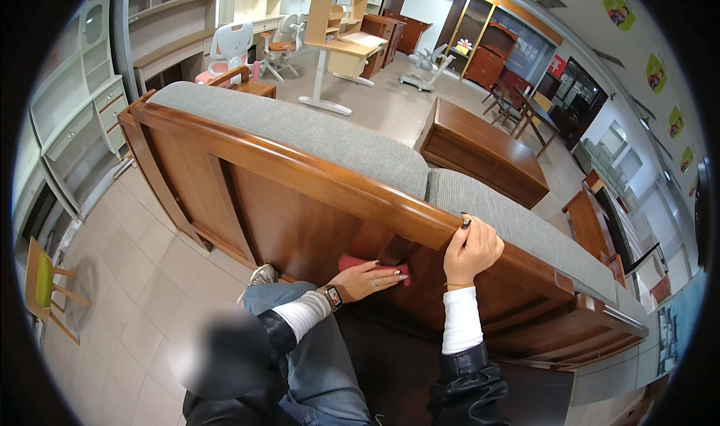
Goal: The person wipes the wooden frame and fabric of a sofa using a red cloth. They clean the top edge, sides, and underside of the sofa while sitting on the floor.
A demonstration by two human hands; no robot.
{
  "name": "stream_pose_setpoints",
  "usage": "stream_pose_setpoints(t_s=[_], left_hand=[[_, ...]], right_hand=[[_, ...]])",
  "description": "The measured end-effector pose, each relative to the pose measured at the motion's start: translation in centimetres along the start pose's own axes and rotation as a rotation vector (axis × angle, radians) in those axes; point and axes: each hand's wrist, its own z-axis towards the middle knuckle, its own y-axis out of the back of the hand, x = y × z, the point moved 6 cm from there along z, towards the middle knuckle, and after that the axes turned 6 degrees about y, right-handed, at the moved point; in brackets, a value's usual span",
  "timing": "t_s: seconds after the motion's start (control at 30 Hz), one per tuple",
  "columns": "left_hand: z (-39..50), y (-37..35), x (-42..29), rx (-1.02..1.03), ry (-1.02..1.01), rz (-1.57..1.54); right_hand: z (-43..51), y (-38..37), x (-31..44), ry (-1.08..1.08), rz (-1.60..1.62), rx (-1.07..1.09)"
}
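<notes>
In front of me stands the back of a wooden sofa (315, 229), a panelled brown frame with grey fabric cushions (292, 128) behind its top rail (337, 184). My left hand (368, 280) lies flat on a red cloth (351, 262) and presses it against the back panel, beside a short upright slat (395, 249). Part of the cloth is hidden under the fingers. Higher and to the right, my right hand (473, 249) grips the top rail, its thumb on the near side and its other fingers folded over the top.
Beyond the sofa is a wooden coffee table (484, 150). A light wood desk (343, 43) and swivel chairs (230, 46) stand farther back. White cabinets (73, 111) line the left side, with a small green-seated chair (45, 282) on the tiled floor (129, 268). A dark flat surface (517, 386) lies low at the right.
</notes>
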Motion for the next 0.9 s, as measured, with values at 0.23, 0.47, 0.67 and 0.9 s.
stream_pose_setpoints(t_s=[0.23,0.47,0.67,0.9], left_hand=[[-2.0,-2.9,-2.5,0.023,-0.144,0.014],[0.8,4.2,1.4,-0.216,-0.006,-0.187],[2.5,9.1,2.9,-0.426,0.303,-0.468],[-0.6,6.8,-3.7,-0.24,0.625,-0.861]], right_hand=[[0.0,0.1,0.0,0.005,-0.019,0.002],[0.0,0.0,-0.1,0.022,-0.015,-0.002],[0.0,0.0,-0.4,0.025,0.011,-0.012],[-0.3,0.3,-0.4,-0.001,0.096,0.094]])
